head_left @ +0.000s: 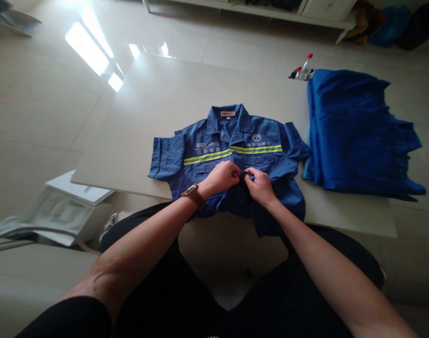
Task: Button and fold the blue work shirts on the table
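Observation:
A blue short-sleeved work shirt [214, 129] lies face up, collar away from me, with a yellow-green and grey stripe across the chest. Its lower part hangs over the near table edge. My left hand [223, 176], with a brown-strapped watch on the wrist, pinches the front placket below the stripe. Right beside it, my right hand [260, 186] grips the other side of the placket, fingers closed on the cloth. A small dark spot shows between the two hands; the button there is too small to make out.
The shirt rests on a pale table [137, 122]. Folded blue garments [358, 136] are piled at its right end, with red-capped bottles [305, 70] behind them. A white box-like object [66, 206] stands at the lower left. A white cabinet [323, 9] is at the far side.

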The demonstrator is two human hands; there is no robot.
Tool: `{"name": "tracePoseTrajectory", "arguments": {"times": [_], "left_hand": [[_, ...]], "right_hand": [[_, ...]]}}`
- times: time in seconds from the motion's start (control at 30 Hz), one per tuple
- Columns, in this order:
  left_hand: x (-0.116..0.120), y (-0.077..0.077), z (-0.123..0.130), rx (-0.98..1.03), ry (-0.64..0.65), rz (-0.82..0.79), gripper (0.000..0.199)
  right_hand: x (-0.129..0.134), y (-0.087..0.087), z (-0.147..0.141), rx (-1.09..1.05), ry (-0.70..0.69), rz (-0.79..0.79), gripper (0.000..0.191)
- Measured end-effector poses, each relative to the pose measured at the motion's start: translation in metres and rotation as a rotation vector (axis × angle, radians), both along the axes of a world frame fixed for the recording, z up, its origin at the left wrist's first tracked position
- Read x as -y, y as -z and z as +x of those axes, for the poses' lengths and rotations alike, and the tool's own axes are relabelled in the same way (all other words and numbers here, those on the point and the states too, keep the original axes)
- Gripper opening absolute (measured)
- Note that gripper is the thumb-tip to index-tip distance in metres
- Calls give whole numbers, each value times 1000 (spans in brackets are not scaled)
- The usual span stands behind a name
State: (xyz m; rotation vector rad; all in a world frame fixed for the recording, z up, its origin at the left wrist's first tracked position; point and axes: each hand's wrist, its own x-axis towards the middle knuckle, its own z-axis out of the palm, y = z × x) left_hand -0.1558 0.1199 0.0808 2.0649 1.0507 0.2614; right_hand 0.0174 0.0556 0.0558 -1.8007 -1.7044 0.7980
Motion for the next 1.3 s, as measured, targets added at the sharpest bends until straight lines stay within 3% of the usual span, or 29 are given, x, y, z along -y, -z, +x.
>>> {"name": "tracePoseTrajectory", "arguments": {"times": [0.27, 0.47, 0.57, 0.67, 0.73, 0.83, 1.0, 1.1, 1.2, 1.3], "left_hand": [[-1, -2, 0, 5, 48, -10, 27], [0, -8, -8, -10, 143, -129, 31], [-7, -5, -15, -108, 164, -139, 25], [-14, -6, -21, -161, 187, -214, 19], [-17, -8, -21, -161, 177, -261, 36], [-14, -11, -18, -191, 79, -240, 46], [2, -3, -6, -374, -300, 47, 39], [7, 5, -2, -378, -324, 94, 36], [4, 8, -2, -340, -298, 98, 25], [2, 7, -1, -282, -305, 81, 14]], "right_hand": [[5, 6, -7, 144, 129, 18, 20], [-9, -1, 20, 191, 299, 12, 21], [-13, -10, 32, 176, 283, 36, 15], [-13, -15, 33, 29, 234, -2, 18], [-12, -17, 31, -183, 196, -43, 17], [-11, -24, 26, -472, 120, -82, 12], [-7, -29, 28, -680, -29, -168, 14], [-8, -18, 33, -595, 148, -116, 12], [-9, -9, 36, -272, 322, 6, 15], [-6, -14, 30, 149, 220, 169, 16]]}}
